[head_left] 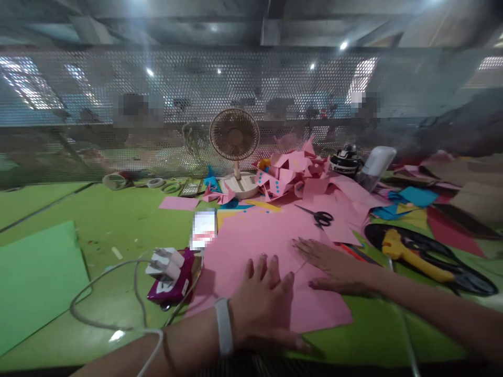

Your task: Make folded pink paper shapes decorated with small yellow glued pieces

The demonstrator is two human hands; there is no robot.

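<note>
A large pink paper sheet (251, 235) lies on the green table in front of me, with a crease or edge line between my hands. My left hand (261, 301), with a pale band on the wrist, rests over the sheet's near part, fingers spread and thumb out to the right. To its right, my right hand (330, 264) lies flat on the pink paper, fingers stretched to the left. Neither hand grips anything. Black-handled scissors (323, 218) lie on pink paper just beyond my right hand.
A phone (203, 229) and a purple power bank (173, 285) with white plugs and cable sit left. Green paper (35, 283) lies far left. A small fan (234, 136) and crumpled pink scraps (293, 167) stand behind. A yellow-handled tool (416, 256) rests in a black tray at right.
</note>
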